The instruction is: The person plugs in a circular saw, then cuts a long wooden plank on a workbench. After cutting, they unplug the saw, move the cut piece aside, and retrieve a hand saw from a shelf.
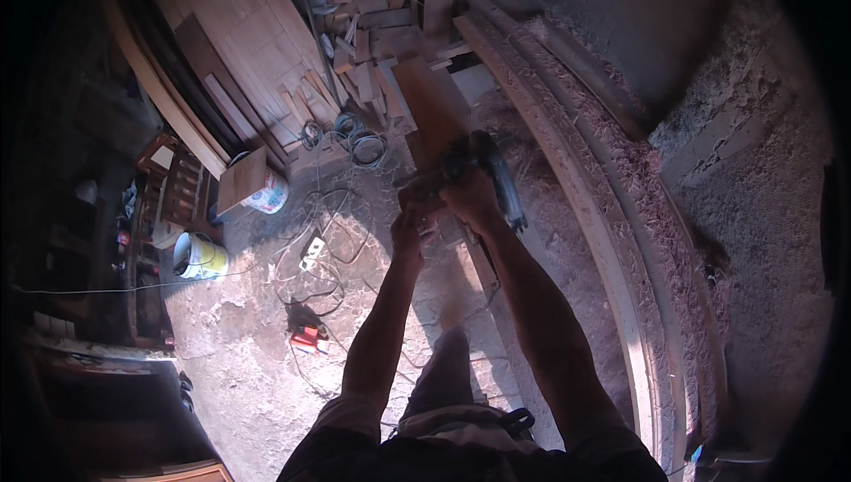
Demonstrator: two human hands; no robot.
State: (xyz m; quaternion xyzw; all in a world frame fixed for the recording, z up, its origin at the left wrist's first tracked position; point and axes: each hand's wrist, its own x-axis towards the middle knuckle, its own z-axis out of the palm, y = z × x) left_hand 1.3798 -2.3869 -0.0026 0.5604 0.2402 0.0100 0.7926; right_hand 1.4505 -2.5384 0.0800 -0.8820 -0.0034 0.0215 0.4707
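- Right hand (472, 198) was closed on the dark power tool (503, 177).
- Brown board (430, 103) extended ahead of both hands, long axis pointing away.
- Left hand (411, 232) lay nearer the body; grip undeterminable.

The right hand (472, 198) is hiding part of a dark, blurred power tool (504, 184), which is itself covering some of a brown board (432, 108), while shadow is obscuring the left hand's grasp (409, 232) and the lower edge is cutting off a wooden piece (199, 473).
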